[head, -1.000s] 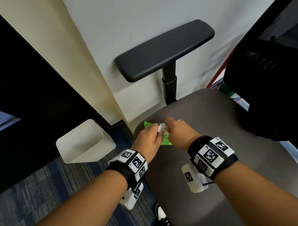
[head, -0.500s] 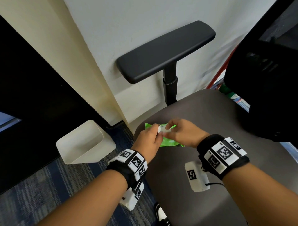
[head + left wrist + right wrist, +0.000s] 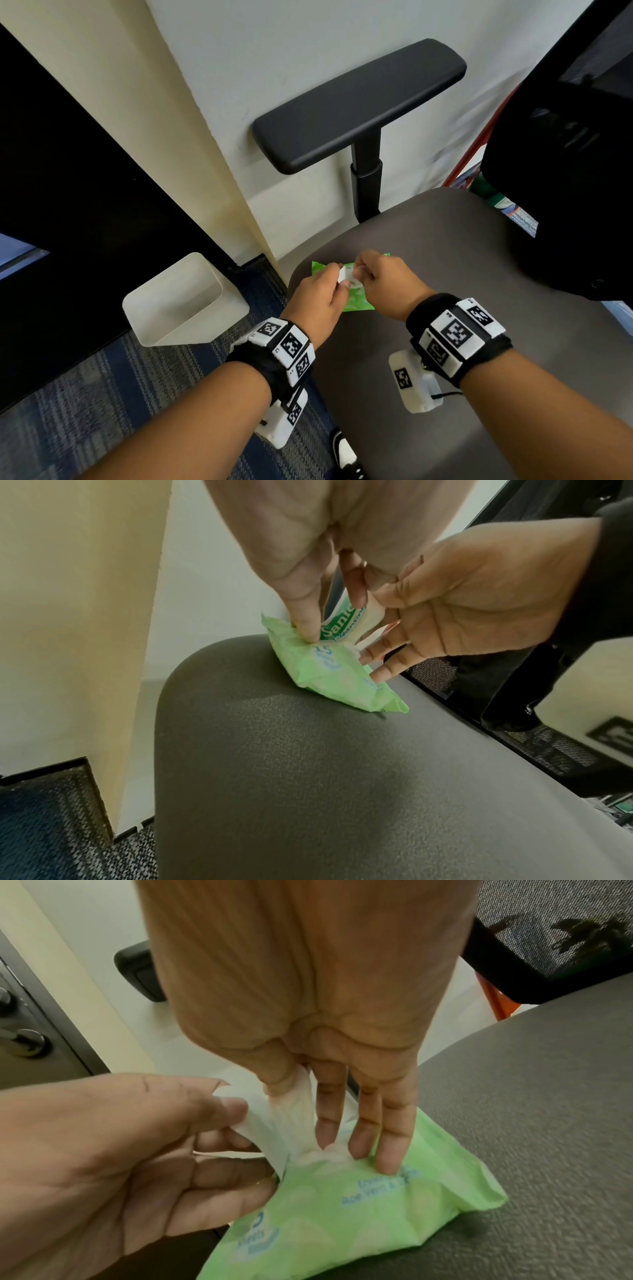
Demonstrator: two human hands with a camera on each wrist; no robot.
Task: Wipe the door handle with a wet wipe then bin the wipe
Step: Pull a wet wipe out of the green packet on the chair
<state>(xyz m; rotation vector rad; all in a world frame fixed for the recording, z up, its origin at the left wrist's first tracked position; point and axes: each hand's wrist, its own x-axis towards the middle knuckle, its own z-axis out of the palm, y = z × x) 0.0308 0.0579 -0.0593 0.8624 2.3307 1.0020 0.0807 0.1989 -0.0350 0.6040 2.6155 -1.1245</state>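
Right now the right hand [image 3: 308, 993] pinches a white wet wipe [image 3: 291, 1107] w/ its thumb and first finger, and the wipe stretches up out of the hole in the top of the green wipe pack [image 3: 359, 1204]. The other three right fingers [image 3: 390, 1139] point straight down and touch the pack. The left hand [image 3: 103, 1164] has its thumb and first finger closed on the pack's peel-back flap [image 3: 346, 618] and holds it up and open; its other fingers curl loosely by the pack's left end. The pack lies on the front left part of the grey chair seat [image 3: 479, 308]. A black armrest [image 3: 356, 102] sticks out above the seat, near the wall. A white bin [image 3: 181, 301] stands on the blue carpet [image 3: 85, 404], just left of the chair & next to a dark door. In the right wrist view, a shiny door handle [image 3: 20, 1042] shows at the far left edge, well apart from the hands.
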